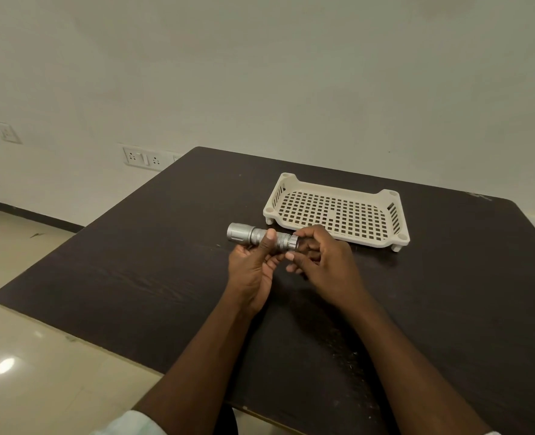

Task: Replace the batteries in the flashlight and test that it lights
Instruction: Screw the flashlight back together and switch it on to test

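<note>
A silver metal flashlight (250, 235) is held level above the dark table, its wide head pointing left. My left hand (253, 265) grips the ribbed middle of its body, thumb lying across the top. My right hand (319, 255) has its fingertips pinched around the tail cap (292, 241) at the flashlight's right end. No batteries are visible.
A cream perforated plastic tray (394, 229) on short feet stands just behind my right hand, with nothing in it. The dark wooden table (134, 277) ends at its left edge over a tiled floor. Wall sockets (143, 157) sit beyond the far left corner.
</note>
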